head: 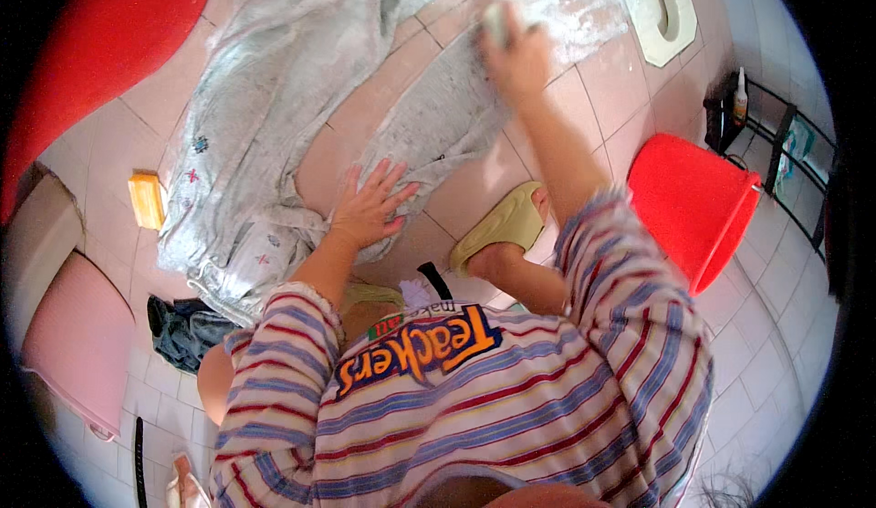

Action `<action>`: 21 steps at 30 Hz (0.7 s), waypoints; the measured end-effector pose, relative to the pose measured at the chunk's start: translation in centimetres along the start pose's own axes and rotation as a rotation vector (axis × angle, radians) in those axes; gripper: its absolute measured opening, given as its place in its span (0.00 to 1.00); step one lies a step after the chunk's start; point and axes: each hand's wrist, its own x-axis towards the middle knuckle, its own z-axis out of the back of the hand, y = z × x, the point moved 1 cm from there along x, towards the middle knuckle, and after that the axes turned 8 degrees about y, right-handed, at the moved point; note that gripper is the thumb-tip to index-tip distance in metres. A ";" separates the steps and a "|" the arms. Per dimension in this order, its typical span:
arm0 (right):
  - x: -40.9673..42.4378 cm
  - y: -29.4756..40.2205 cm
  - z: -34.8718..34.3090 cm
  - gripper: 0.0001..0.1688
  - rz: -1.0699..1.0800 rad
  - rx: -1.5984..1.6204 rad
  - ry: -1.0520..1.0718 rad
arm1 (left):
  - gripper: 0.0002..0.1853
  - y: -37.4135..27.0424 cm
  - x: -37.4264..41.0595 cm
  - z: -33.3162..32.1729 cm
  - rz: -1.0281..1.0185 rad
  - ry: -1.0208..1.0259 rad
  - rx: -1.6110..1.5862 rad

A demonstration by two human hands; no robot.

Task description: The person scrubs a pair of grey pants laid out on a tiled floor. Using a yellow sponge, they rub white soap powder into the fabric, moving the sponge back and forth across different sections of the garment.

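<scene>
A wet light-grey garment point(274, 90), apparently trousers with a gathered waistband at the lower left, is spread over the tiled floor. Small blue and red motifs mark its cloth. My left hand point(369, 203) presses flat on one leg of it, fingers spread. Farther up that leg, my right hand point(523, 63) grips a small pale object point(498, 23), blurred and partly hidden by the fingers; it may be a scrubbing brush. Whitish suds point(578, 18) cover the cloth beside this hand. A yellow bar of soap point(146, 200) stands on the tiles left of the garment.
A red bucket point(691, 207) is at the right, by a black rack point(780, 138) carrying a bottle point(740, 100). A white squat toilet point(674, 35) lies top right. Leftward are a large red basin point(109, 42), a pink bin point(82, 344) and dark denim point(185, 330). My green slipper point(499, 227) borders the garment.
</scene>
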 end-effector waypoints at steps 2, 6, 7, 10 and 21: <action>-8.3 5.4 -2.9 0.39 0.232 -0.018 0.089 | 0.40 -0.1 0.0 0.1 0.028 0.127 0.018; -2.8 0.5 -4.7 0.33 0.160 -0.014 0.003 | 0.40 0.3 1.5 0.4 0.002 0.126 0.063; -1.0 -1.0 -3.3 0.32 0.119 -0.048 -0.011 | 0.40 -0.3 1.0 0.0 -0.038 -0.015 0.032; 4.8 -1.2 1.5 0.32 0.003 -0.129 -0.060 | 0.41 -0.4 0.3 0.0 -0.048 0.022 0.016; 3.1 0.0 -0.6 0.28 -0.033 -0.023 0.305 | 0.40 -0.6 0.2 -0.4 -0.020 -0.015 0.029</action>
